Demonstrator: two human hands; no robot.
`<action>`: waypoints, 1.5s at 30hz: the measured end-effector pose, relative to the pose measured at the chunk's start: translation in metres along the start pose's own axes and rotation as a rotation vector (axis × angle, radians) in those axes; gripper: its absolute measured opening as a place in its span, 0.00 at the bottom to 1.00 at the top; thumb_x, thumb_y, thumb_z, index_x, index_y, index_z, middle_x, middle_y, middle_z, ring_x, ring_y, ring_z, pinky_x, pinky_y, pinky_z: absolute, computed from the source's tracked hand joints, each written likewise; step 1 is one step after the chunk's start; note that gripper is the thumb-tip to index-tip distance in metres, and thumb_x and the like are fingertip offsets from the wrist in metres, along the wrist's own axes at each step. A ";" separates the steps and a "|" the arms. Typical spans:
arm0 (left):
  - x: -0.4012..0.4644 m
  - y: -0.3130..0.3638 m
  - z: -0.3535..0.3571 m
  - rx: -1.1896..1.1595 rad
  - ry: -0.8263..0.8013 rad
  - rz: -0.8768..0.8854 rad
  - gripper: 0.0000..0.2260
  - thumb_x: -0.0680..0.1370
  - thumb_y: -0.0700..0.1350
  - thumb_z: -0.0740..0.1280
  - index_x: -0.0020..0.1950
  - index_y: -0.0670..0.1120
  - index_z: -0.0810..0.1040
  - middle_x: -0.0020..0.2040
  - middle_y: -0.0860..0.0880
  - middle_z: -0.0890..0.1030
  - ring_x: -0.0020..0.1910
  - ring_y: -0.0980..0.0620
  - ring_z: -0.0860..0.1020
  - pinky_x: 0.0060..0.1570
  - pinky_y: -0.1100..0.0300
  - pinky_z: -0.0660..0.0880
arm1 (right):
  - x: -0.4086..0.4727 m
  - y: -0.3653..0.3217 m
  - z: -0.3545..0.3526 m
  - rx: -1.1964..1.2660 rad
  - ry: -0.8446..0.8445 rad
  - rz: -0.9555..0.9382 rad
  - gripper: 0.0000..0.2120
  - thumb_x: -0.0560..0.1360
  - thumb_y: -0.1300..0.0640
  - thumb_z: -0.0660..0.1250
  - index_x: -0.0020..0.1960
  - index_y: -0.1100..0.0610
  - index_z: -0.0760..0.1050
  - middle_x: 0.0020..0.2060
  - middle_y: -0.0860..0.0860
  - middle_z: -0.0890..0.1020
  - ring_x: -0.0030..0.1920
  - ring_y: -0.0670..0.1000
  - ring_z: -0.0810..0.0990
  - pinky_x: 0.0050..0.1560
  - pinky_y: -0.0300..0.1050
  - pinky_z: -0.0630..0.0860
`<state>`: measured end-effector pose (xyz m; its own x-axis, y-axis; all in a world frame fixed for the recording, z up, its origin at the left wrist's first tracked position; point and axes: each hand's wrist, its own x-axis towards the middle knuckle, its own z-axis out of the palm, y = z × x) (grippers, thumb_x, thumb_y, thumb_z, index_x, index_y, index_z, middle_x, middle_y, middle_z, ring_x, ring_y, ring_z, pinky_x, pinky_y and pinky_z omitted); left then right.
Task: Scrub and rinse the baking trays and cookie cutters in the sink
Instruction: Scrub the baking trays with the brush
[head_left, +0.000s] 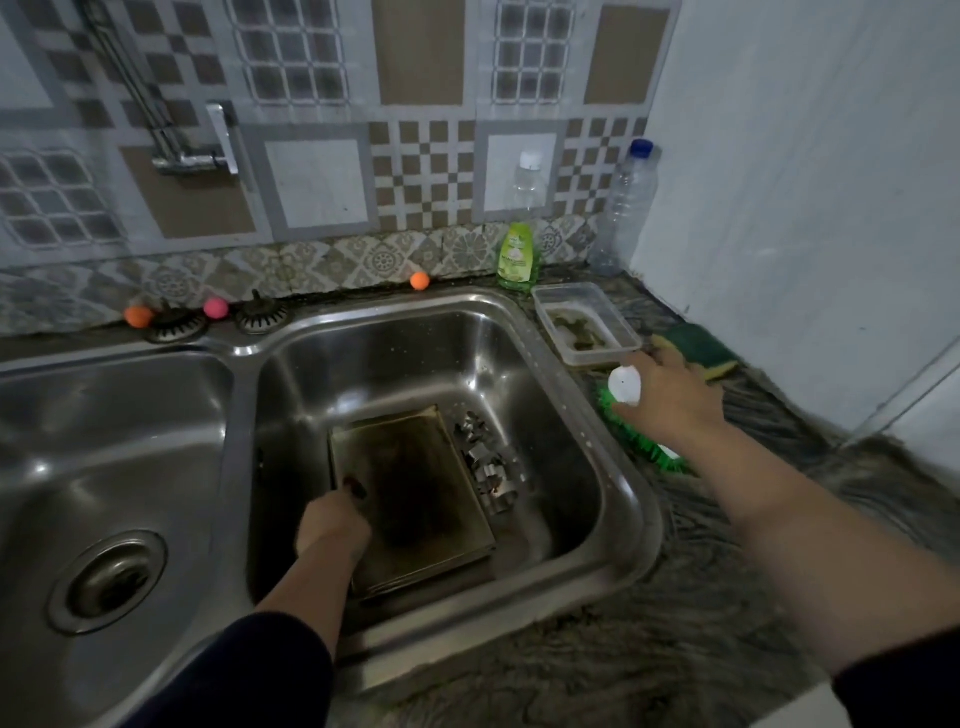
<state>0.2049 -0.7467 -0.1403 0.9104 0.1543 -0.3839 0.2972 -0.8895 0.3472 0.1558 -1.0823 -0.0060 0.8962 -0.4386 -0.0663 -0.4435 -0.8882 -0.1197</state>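
Dark, stained baking trays (415, 499) lie stacked flat in the right sink basin (613, 431). Several shiny metal cookie cutters (483, 462) lie beside the stack on its right. My left hand (332, 525) is down in the basin and grips the trays' left edge. My right hand (670, 395) stretches out over the counter to the right of the sink, fingers touching a green and yellow sponge (701, 353). A green-bristled brush with a white handle (639, 415) lies under that hand.
A green dish soap bottle (515, 257) and two clear plastic bottles (626, 202) stand at the back. A clear plastic container (587, 325) sits by the sink corner. The left basin (109, 467) has a drain. The tap (208, 150) hangs on the tiled wall.
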 end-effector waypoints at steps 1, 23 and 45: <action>-0.002 0.002 -0.002 -0.023 -0.002 -0.016 0.12 0.77 0.36 0.63 0.59 0.36 0.76 0.54 0.39 0.79 0.55 0.42 0.78 0.44 0.56 0.72 | 0.000 0.004 0.003 0.038 -0.036 0.020 0.30 0.73 0.46 0.69 0.71 0.45 0.62 0.71 0.56 0.63 0.67 0.64 0.67 0.63 0.62 0.69; 0.014 0.014 -0.012 -0.724 0.043 -0.099 0.20 0.84 0.48 0.51 0.70 0.38 0.67 0.63 0.37 0.74 0.61 0.37 0.73 0.59 0.48 0.69 | 0.086 -0.047 -0.035 0.374 0.172 -0.105 0.33 0.73 0.46 0.70 0.75 0.45 0.60 0.67 0.55 0.74 0.64 0.60 0.74 0.58 0.50 0.72; 0.027 0.062 -0.045 -1.207 0.204 0.388 0.20 0.85 0.42 0.51 0.77 0.53 0.60 0.75 0.54 0.65 0.74 0.57 0.61 0.73 0.58 0.58 | 0.114 -0.097 -0.016 0.359 0.301 -0.315 0.32 0.76 0.50 0.67 0.76 0.46 0.58 0.67 0.56 0.73 0.63 0.60 0.73 0.57 0.52 0.72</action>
<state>0.2611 -0.7783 -0.0907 0.9911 0.1321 0.0161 -0.0221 0.0439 0.9988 0.3008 -1.0482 0.0140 0.9245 -0.2264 0.3067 -0.0814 -0.9033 -0.4213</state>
